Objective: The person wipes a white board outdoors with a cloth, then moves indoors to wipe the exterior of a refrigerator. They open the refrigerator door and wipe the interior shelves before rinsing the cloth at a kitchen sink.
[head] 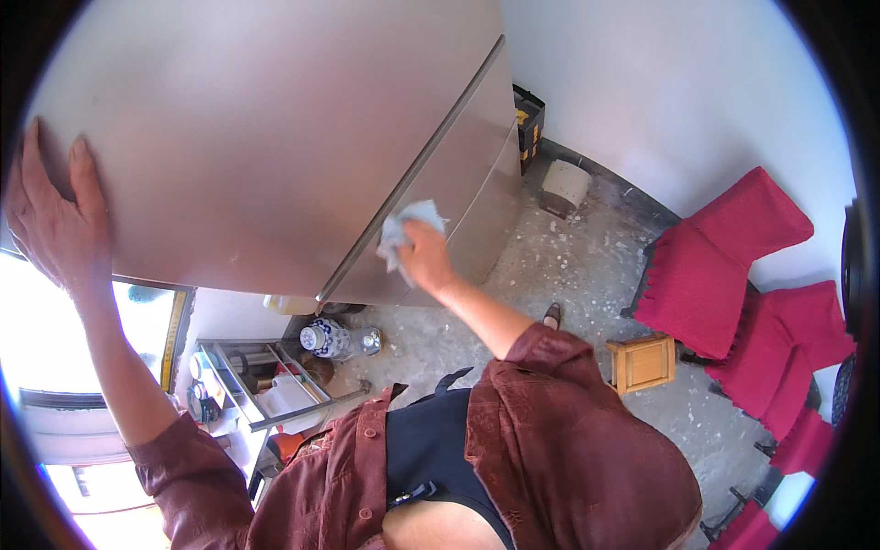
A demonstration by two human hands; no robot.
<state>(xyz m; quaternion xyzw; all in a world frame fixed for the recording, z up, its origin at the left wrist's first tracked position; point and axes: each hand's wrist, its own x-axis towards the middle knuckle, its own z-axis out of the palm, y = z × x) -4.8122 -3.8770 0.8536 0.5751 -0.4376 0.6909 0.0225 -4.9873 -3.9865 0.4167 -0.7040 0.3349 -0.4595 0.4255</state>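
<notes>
My right hand (427, 258) grips a crumpled pale blue cloth (412, 223) against the front of a large metallic-looking cabinet or refrigerator (275, 137), just below a dark strip (412, 168) that runs across it. Under that strip lie lower panels (474, 158) parted by a thin seam. At the far left, my left hand (62, 206) rests on the upper panel near its edge with fingers and thumb spread, holding nothing.
Red-covered chairs (701, 289) line the white wall at right, beside a small wooden stool (643, 363). A blue-and-white porcelain jar (330, 338) stands on the speckled floor near a metal-framed rack (275, 419). A black box (528, 127) stands beyond the panels.
</notes>
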